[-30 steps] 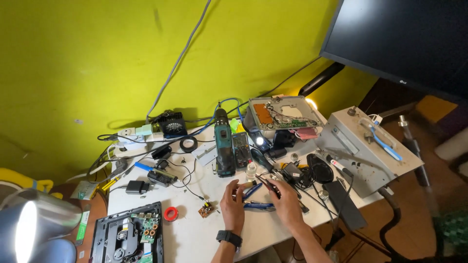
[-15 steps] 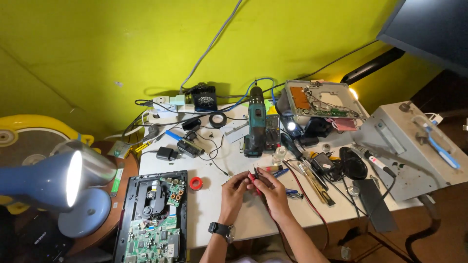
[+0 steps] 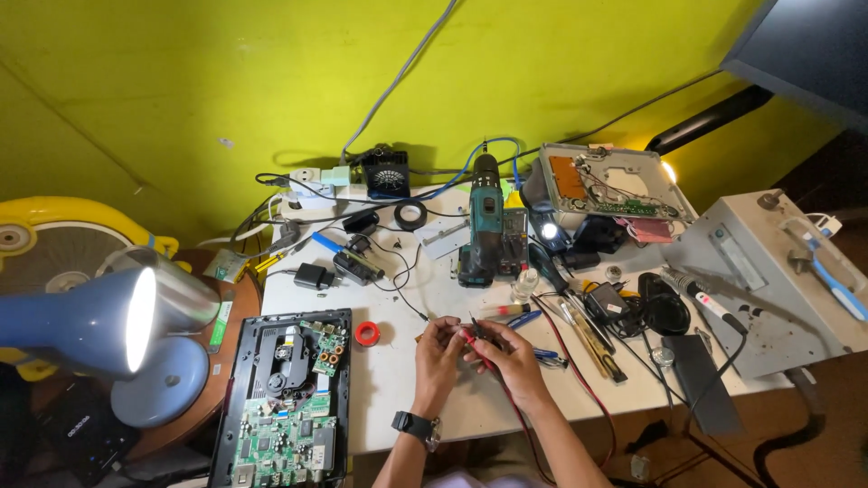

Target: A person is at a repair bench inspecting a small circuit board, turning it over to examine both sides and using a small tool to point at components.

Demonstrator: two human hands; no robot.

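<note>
My left hand (image 3: 438, 357) and my right hand (image 3: 508, 355) meet over the front of a white table (image 3: 398, 384). Both pinch thin red and black probe leads (image 3: 476, 339) between the fingertips, and a red wire (image 3: 506, 398) trails back under my right wrist. My left wrist carries a black watch (image 3: 414, 425). A small circuit piece seems to sit between the fingers, too small to tell apart.
An opened disc player with green circuit boards (image 3: 287, 398) lies at front left, a red tape roll (image 3: 366, 333) beside it. A teal cordless drill (image 3: 482, 221), a lit desk lamp (image 3: 99, 321), a grey metal box (image 3: 778, 280), pliers, screwdrivers and cables crowd the table.
The view has swung left and down, bringing the lamp and disc player into sight. My hands have drawn closer together on the leads.
</note>
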